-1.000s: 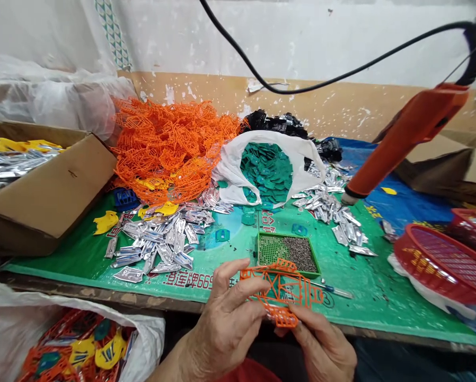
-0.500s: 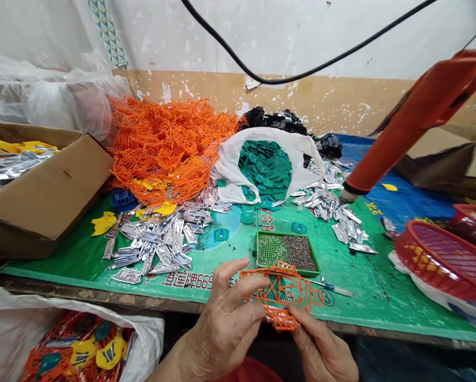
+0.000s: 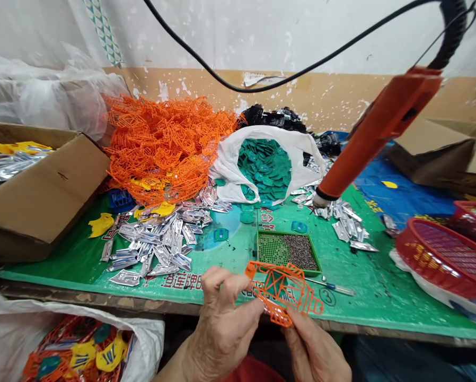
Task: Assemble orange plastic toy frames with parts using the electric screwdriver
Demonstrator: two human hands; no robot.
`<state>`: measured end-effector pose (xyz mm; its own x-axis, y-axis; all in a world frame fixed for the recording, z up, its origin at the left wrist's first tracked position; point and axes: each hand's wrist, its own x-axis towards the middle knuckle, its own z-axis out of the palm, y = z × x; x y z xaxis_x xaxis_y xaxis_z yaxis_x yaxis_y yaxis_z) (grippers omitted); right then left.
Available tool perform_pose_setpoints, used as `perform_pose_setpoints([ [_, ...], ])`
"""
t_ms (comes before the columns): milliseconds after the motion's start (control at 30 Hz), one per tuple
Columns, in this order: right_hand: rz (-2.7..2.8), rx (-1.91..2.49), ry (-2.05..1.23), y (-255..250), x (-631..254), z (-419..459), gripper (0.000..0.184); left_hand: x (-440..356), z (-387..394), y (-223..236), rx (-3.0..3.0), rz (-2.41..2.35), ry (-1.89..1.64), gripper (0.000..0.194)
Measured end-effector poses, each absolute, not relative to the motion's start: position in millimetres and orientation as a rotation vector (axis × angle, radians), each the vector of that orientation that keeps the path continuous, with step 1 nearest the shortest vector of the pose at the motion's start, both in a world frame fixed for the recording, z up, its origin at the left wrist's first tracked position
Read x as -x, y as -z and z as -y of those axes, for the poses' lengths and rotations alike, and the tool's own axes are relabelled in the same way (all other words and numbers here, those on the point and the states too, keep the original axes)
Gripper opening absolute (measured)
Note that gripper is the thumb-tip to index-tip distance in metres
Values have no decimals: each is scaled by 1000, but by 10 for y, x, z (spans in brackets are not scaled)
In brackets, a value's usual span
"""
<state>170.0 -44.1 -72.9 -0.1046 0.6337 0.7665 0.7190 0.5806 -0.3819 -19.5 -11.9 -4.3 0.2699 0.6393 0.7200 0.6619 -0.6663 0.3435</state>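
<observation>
An orange plastic lattice frame [image 3: 278, 286] is held tilted over the table's front edge. My left hand [image 3: 226, 323] has its fingers bent and pinches the frame's near left side. My right hand [image 3: 315, 345] grips its near edge lower down, thumb and fingers closed. A shiny strip shows along the frame near my fingertips, partly hidden by them. Just beyond the frame lies a green tray [image 3: 257, 249] with many small metal screws heaped in its right half. A slim screwdriver [image 3: 335, 287] rests right of the frame.
An orange power screwdriver [image 3: 375, 138] hangs at the right. Piled behind are orange frames [image 3: 162, 143], silver plates [image 3: 162, 239] and a white bag [image 3: 226, 159] of green pieces. A cardboard box [image 3: 43, 196] stands left, red baskets [image 3: 432, 265] right, an open sack [image 3: 146, 329] below left.
The hanging power screwdriver has swung to the left. My left fingers have curled in more, and the orange frame has tilted slightly in my hands.
</observation>
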Motion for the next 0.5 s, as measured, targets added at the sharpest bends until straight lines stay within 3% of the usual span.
perform_pose_setpoints([
  [300, 1939, 1089, 193, 668, -1653, 402, 42, 212, 66, 171, 2747, 1109, 1507, 24],
  [500, 1923, 1108, 256, 620, -1596, 402, 27, 219, 70, 253, 2817, 1071, 1592, 27],
])
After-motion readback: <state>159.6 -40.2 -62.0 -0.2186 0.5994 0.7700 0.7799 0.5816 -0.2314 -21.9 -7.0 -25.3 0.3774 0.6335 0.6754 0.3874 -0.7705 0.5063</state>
